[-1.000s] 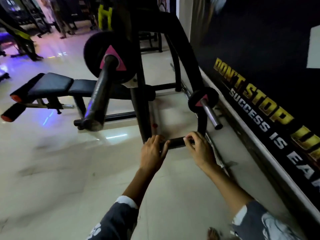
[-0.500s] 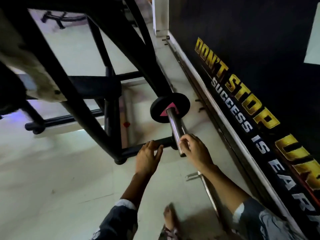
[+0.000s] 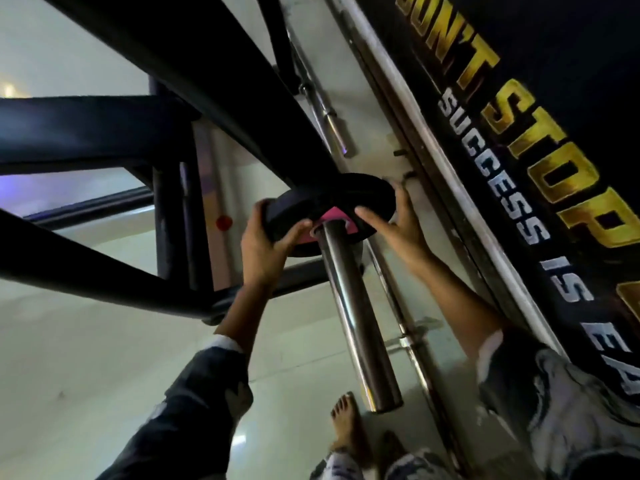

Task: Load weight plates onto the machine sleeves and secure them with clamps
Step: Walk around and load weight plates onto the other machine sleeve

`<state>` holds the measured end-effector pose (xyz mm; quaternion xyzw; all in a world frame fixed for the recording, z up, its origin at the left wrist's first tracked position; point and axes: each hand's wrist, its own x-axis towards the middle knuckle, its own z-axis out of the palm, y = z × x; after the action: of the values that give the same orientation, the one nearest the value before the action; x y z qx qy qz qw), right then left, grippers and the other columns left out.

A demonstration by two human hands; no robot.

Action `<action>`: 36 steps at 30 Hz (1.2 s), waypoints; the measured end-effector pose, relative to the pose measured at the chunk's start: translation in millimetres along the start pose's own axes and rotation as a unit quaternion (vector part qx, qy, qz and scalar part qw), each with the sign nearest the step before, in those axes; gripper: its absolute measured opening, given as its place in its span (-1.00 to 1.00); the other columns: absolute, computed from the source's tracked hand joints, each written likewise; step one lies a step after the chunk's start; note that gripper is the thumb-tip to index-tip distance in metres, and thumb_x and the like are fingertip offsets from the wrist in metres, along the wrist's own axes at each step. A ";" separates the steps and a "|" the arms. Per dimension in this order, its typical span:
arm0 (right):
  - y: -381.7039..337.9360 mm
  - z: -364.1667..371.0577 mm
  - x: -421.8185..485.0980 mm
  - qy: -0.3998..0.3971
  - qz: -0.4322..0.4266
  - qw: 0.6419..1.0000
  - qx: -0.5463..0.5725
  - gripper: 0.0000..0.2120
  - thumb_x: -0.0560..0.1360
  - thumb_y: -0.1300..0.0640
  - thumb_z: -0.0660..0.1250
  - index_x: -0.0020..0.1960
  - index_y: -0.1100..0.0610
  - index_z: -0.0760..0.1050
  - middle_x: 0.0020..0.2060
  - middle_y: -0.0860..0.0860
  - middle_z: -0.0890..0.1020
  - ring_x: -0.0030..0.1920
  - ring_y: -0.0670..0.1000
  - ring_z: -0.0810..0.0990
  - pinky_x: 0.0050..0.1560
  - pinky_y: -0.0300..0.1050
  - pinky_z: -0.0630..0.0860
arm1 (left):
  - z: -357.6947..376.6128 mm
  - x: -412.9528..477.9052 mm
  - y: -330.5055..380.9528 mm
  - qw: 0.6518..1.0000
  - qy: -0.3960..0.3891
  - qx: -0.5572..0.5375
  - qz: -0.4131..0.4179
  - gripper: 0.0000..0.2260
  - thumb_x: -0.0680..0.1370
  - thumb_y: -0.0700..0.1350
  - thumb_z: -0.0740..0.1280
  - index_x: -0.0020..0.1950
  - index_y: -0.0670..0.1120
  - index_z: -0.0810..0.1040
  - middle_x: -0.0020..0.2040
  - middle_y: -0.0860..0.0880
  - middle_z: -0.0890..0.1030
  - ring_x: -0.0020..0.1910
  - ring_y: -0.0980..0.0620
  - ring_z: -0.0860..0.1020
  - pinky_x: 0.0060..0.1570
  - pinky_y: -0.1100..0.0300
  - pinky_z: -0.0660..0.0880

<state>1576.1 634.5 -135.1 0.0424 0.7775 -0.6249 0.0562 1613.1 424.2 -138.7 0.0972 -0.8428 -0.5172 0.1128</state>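
A small black weight plate (image 3: 325,197) with a pink triangular label sits far up a shiny steel sleeve (image 3: 356,317) of the black machine. My left hand (image 3: 266,247) grips the plate's left rim, thumb over its face. My right hand (image 3: 398,223) is on the plate's right rim, with fingers spread across the face and edge. The sleeve's free end points toward me, bare of any other plate. No clamp shows on the sleeve.
Thick black frame tubes (image 3: 166,64) of the machine cross the upper left. A steel barbell (image 3: 332,123) lies on the pale floor along the dark lettered wall (image 3: 554,168) at right. My bare foot (image 3: 346,427) stands below the sleeve's end.
I have leaned in close to the sleeve. Both hands rose from the floor frame bar and the sleeve's tip up to the plate and took hold of its rim.
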 end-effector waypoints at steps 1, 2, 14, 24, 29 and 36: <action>2.6 3.7 12.5 0.006 -0.012 1.000 0.013 -0.43 0.34 0.13 0.50 0.27 0.09 0.35 0.16 -0.03 0.50 0.17 -0.18 0.44 0.01 -0.60 0.34 | -2.7 9.2 -1.6 1.000 -0.001 -0.007 0.014 -0.57 0.27 0.25 0.48 0.02 0.10 0.49 -0.13 0.33 0.60 -0.11 0.36 0.56 -0.12 0.47 0.47; 7.1 5.4 22.7 0.015 -0.022 0.999 0.022 -0.50 0.30 0.17 0.53 0.16 0.06 0.41 0.03 -0.10 0.56 0.06 -0.24 0.52 -0.03 -0.56 0.38 | -3.7 16.3 -5.1 1.000 -0.007 -0.012 0.020 -0.63 0.24 0.25 0.49 -0.08 0.14 0.52 -0.21 0.37 0.60 -0.19 0.40 0.55 -0.20 0.51 0.44; 15.2 -10.7 0.7 0.010 -0.029 0.995 0.092 -0.77 0.31 0.28 0.49 -0.10 0.13 0.51 -0.28 -0.17 0.63 -0.23 -0.31 0.59 -0.19 -0.43 0.48 | 5.3 -9.4 -4.7 0.993 0.055 -0.073 0.072 -0.74 0.22 0.22 0.54 -0.19 0.21 0.57 -0.29 0.36 0.62 -0.25 0.32 0.61 -0.23 0.40 0.52; 39.2 -56.0 -166.2 0.000 -0.014 0.997 0.079 -0.71 0.27 0.30 0.50 -0.18 0.03 0.47 -0.33 -0.16 0.63 -0.26 -0.29 0.57 -0.23 -0.43 0.46 | -0.4 -177.6 2.0 0.996 0.049 -0.038 0.065 -0.60 0.19 0.28 0.53 -0.19 0.05 0.56 -0.32 0.20 0.60 -0.32 0.25 0.57 -0.31 0.21 0.56; 36.2 -80.9 -294.4 0.056 -0.027 0.996 0.066 -0.77 0.19 0.03 0.50 -0.31 0.02 0.46 -0.46 -0.21 0.59 -0.38 -0.27 0.49 -0.36 -0.37 0.40 | -20.9 -289.6 38.0 0.996 0.033 -0.070 0.038 -0.72 0.18 0.31 0.51 -0.21 0.25 0.60 -0.28 0.34 0.63 -0.30 0.34 0.59 -0.26 0.41 0.50; -74.9 -87.8 -424.0 0.082 -0.126 0.987 0.052 -0.66 0.11 -0.24 0.45 -0.35 -0.02 0.44 -0.45 -0.14 0.55 -0.36 -0.15 0.51 -0.35 -0.19 0.42 | -119.0 -398.7 139.6 0.988 0.088 -0.114 0.052 -0.71 0.11 0.23 0.54 -0.28 0.14 0.62 -0.37 0.25 0.64 -0.35 0.26 0.56 -0.31 0.26 0.52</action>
<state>1982.6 705.9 15.6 -0.0018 0.7453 -0.6607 -0.0893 2022.0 497.3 2.7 0.0850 -0.7690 -0.5929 0.2232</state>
